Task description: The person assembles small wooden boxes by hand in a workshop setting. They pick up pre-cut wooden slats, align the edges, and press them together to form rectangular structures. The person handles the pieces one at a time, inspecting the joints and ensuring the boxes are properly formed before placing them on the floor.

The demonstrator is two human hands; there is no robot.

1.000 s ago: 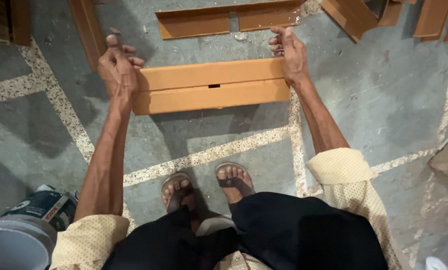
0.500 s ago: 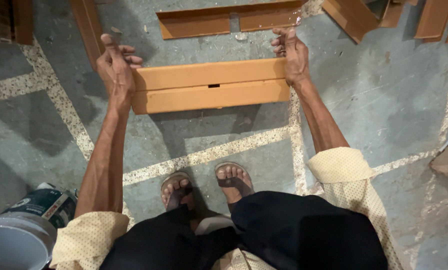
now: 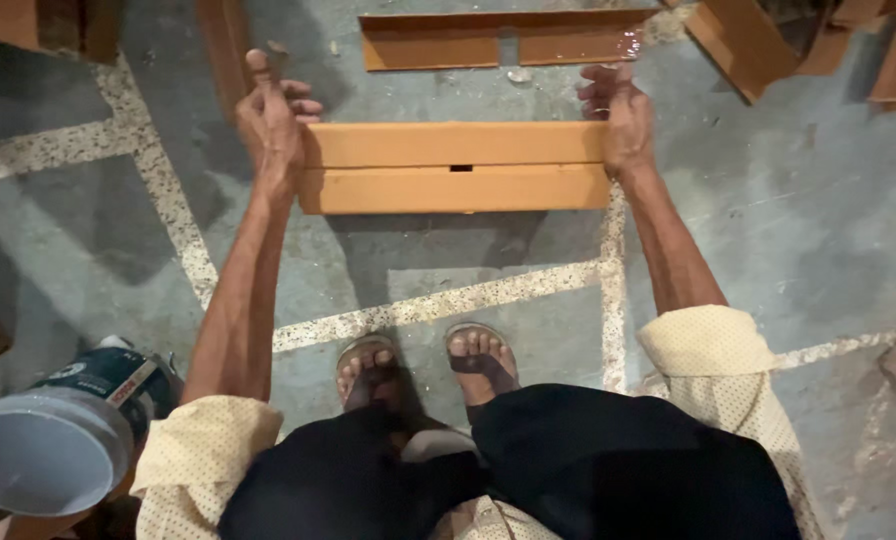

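- Grey stone floor (image 3: 788, 230) with speckled strips; more orange panels lie beyond.
- My left hand (image 3: 273, 125) and right hand (image 3: 623, 120) each clamp an end of the folded orange panel (image 3: 455, 167), held above the floor.
- Step: probably squaring the fold; next needs even pressure.

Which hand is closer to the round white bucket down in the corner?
Left. The left hand holds the left end of the orange board, on the same side as the bucket. The right hand holds the board's far right end, farther from it.
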